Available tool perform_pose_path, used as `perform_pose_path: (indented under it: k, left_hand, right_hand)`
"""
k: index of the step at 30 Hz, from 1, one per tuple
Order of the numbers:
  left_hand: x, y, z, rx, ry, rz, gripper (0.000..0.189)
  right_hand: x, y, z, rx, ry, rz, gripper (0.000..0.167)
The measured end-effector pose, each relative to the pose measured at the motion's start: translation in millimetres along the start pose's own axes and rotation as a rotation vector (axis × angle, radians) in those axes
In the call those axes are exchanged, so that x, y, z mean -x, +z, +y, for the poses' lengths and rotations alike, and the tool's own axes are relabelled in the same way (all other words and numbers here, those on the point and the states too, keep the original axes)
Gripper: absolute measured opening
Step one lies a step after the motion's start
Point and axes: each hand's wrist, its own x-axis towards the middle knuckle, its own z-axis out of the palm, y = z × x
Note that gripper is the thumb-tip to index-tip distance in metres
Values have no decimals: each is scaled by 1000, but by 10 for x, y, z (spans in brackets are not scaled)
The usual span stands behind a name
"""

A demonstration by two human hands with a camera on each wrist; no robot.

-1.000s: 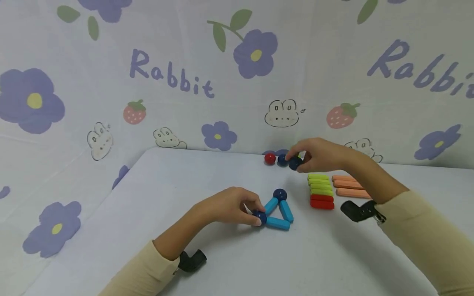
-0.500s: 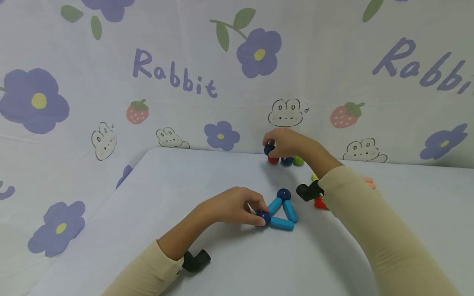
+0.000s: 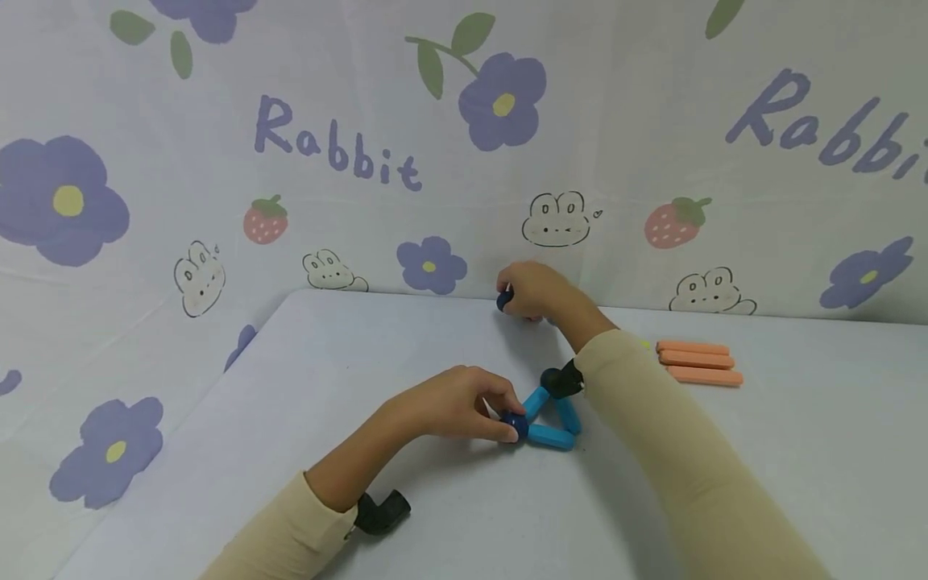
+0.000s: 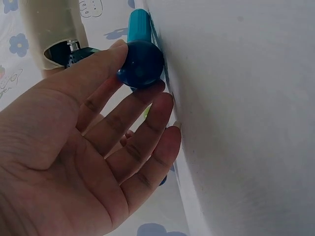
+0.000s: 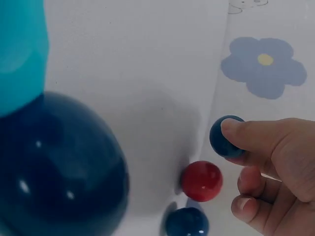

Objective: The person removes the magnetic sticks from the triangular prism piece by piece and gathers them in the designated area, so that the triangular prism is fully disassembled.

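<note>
My left hand [image 3: 453, 403] pinches a dark blue ball [image 3: 516, 425] between thumb and fingers; in the left wrist view a light blue stick [image 4: 140, 25] meets that ball. Three light blue sticks [image 3: 551, 437] form a triangle on the table, and another dark blue ball [image 3: 549, 379] tops its far corner, partly behind the right wrist's camera. At the table's back edge, my right hand [image 3: 536, 290] pinches a third dark blue ball [image 3: 503, 300]. Just beside it, the right wrist view shows a red ball [image 5: 202, 181] and one more dark blue ball [image 5: 187, 223].
Several orange sticks [image 3: 696, 360] lie to the right. The right sleeve [image 3: 667, 435] covers most of the yellow-green stick group, leaving a small tip [image 3: 645, 344] visible. A printed cloth [image 3: 333, 217] rises behind the table's back edge.
My right hand has carried its dark blue ball leftward from the right of the row, over the red ball, then down to the row's left. My left hand keeps its place on its ball.
</note>
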Motion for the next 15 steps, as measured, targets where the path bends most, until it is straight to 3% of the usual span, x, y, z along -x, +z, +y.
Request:
perform_pose_path:
  k: [7, 15]
  left_hand:
    - [7, 9, 16, -9, 1, -2, 17]
    - [-9, 15, 12, 7, -10, 1, 17]
  right_hand:
    - [-55, 95, 61, 48, -46, 16, 30]
    - [-37, 125, 59, 58, -1, -9, 32]
